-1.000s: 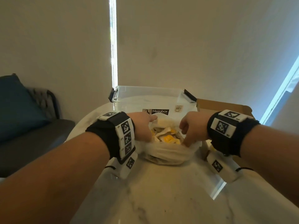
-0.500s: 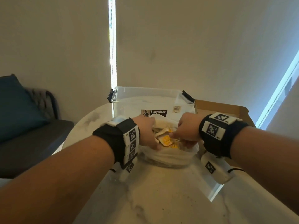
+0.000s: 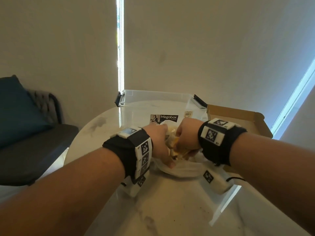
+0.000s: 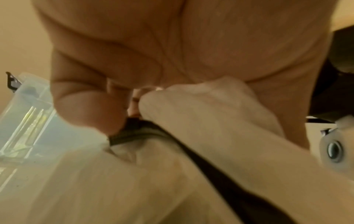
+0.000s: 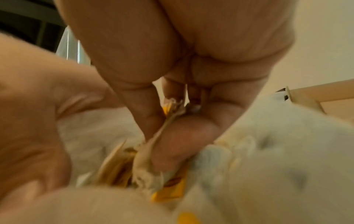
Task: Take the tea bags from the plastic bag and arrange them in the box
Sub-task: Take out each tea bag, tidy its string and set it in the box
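Observation:
A white plastic bag (image 3: 180, 170) lies open on the marble table, just in front of the clear Megabox box (image 3: 153, 106). Yellow and white tea bags (image 3: 178, 151) fill the bag's mouth. My left hand (image 3: 166, 150) grips the bag's left rim, fingers curled into the plastic (image 4: 191, 121). My right hand (image 3: 180, 145) is inside the mouth. In the right wrist view its thumb and fingers (image 5: 145, 118) pinch a bunch of tea bags (image 5: 172, 116). The clear box looks empty from the head view.
An open cardboard box (image 3: 238, 116) stands to the right of the clear box, behind my right wrist. The round marble table (image 3: 170, 210) reaches toward me. A dark sofa with a blue cushion (image 3: 18, 116) is at the left. Walls stand close behind.
My right hand moved left from the bag's right rim into its mouth and pinched tea bags. My left hand shifted slightly right, so both hands are close together.

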